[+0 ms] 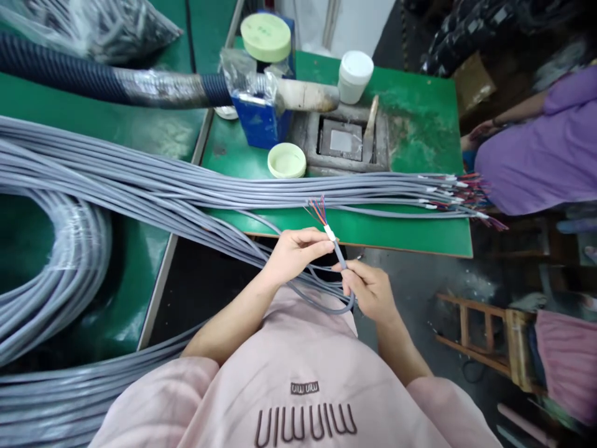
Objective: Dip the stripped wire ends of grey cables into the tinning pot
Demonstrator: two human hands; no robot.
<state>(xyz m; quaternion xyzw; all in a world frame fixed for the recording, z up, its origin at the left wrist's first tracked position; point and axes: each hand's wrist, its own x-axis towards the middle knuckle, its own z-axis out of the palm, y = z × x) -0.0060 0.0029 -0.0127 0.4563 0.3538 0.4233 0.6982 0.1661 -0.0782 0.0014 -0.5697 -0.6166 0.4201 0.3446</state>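
Between my hands a grey multi-core cable (341, 254) points up and away from me. Thin red, blue and pale wires (319, 211) fan out from its end, above a white sleeve (329, 233). My left hand (298, 252) pinches the cable just below that sleeve. A little lower, my right hand (368, 286) is closed around the same cable, which loops down below it and back to the left. Just beyond, a long bundle of grey cables (326, 188) lies across the green table, its stripped wire ends at the right edge.
Behind the bundle, a square metal pot (342, 140) holds a wooden-handled tool (371, 121). Around it stand a white tub (356, 76), a pale green lid (286, 160), a blue box (261, 121) and a ducting hose (158, 87). Coiled cables (79, 249) lie left. A person in purple (536, 149) is at right.
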